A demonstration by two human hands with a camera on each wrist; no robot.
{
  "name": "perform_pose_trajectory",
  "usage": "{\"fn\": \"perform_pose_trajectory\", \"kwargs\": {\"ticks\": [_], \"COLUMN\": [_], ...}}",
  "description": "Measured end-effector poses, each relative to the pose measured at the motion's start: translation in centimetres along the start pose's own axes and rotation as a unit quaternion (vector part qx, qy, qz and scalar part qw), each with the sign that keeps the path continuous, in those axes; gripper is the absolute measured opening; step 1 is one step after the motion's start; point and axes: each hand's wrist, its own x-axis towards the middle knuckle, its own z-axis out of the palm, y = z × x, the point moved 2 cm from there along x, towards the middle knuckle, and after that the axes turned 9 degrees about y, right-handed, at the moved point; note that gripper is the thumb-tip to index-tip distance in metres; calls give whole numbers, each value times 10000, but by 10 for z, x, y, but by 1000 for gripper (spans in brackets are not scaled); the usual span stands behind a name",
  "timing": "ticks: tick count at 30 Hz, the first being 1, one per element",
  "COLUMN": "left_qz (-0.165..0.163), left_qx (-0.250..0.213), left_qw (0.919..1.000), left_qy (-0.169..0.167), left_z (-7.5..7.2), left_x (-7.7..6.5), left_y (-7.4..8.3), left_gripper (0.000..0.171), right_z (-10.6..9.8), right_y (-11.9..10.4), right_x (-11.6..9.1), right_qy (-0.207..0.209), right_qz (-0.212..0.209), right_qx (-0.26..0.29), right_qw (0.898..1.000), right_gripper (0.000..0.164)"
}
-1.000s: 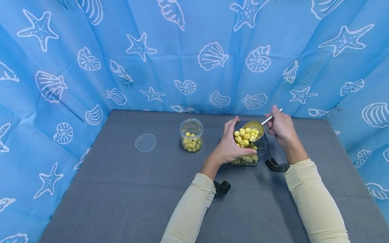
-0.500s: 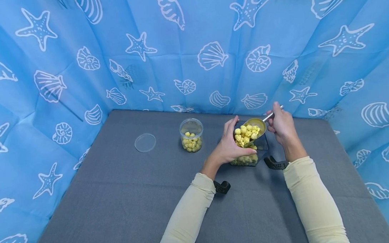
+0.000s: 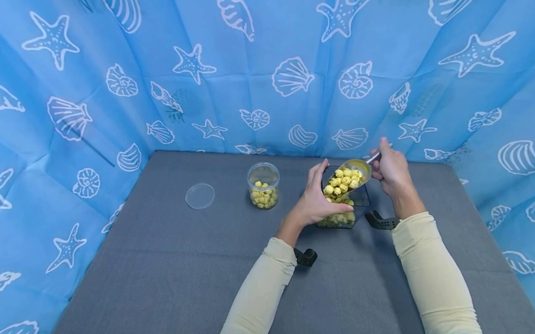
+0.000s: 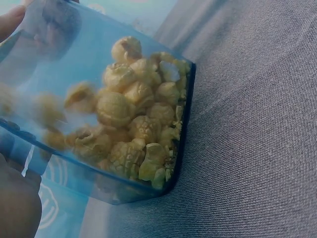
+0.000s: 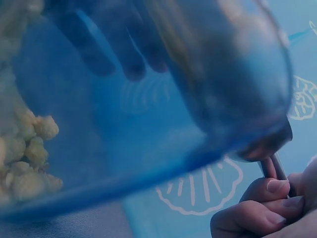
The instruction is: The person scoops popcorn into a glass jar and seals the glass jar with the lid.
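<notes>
In the head view my left hand (image 3: pixel 314 200) grips the left side of a clear rectangular container (image 3: pixel 362 198), thumb on the near wall and fingers around the far side. Yellow popcorn (image 4: pixel 133 114) fills its lower part in the left wrist view. My right hand (image 3: pixel 393 173) holds a metal scoop (image 3: pixel 366 168) by its handle. The scoop tilts down to the left over the container's mouth, with a heap of popcorn (image 3: pixel 345 179) in its bowl. Through the container wall in the right wrist view, the scoop (image 5: pixel 233 64) looks blurred.
Left of the container stands an uncovered round clear jar (image 3: pixel 263 174), partly filled with popcorn. A clear round lid (image 3: pixel 199 196) lies flat farther left. Behind the grey-covered table (image 3: pixel 187 278) hangs a blue curtain (image 3: pixel 246 64) with shell prints.
The right hand has moved the scoop slightly up and to the right, its load of popcorn rising with it. The left hand and container have stayed in place.
</notes>
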Motion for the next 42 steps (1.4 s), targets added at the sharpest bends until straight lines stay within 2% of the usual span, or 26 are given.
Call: {"fn": "perform_pose_trajectory", "kwargs": {"ticks": [3, 9, 12, 19, 25, 29, 35, 42], "left_qz": [12, -52, -65, -54, -59, -29, -46, -174], "left_qx": [11, 73, 54, -27, -24, -57, -66, 83], "left_qw": [10000, 10000, 10000, 10000, 10000, 10000, 10000, 9998], "left_qy": [29, 30, 20, 1, -10, -23, -42, -17], "left_z": [0, 0, 0, -1, -1, -1, -2, -2], "left_x": [1, 1, 1, 1, 0, 0, 0, -2], "left_y": [0, 1, 1, 3, 3, 2, 1, 3], "left_gripper": [127, 126, 126, 125, 125, 124, 125, 124], "right_z": [-1, -4, -5, -5, -5, -6, -5, -2], "right_y": [3, 6, 6, 7, 6, 6, 4, -2], "right_x": [4, 8, 8, 7, 5, 4, 2, -4], "right_qy": [-3, -70, -74, -300, -260, -243, -513, -505], "right_qz": [-69, 52, 80, 181, 305, 472, 704, 697], "right_qx": [29, 136, 148, 571, 619, 783, 1207, 1493], "right_qw": [10000, 9999, 9998, 9978, 9973, 9955, 9889, 9850], "right_gripper": [49, 48, 49, 46, 46, 45, 41, 41]}}
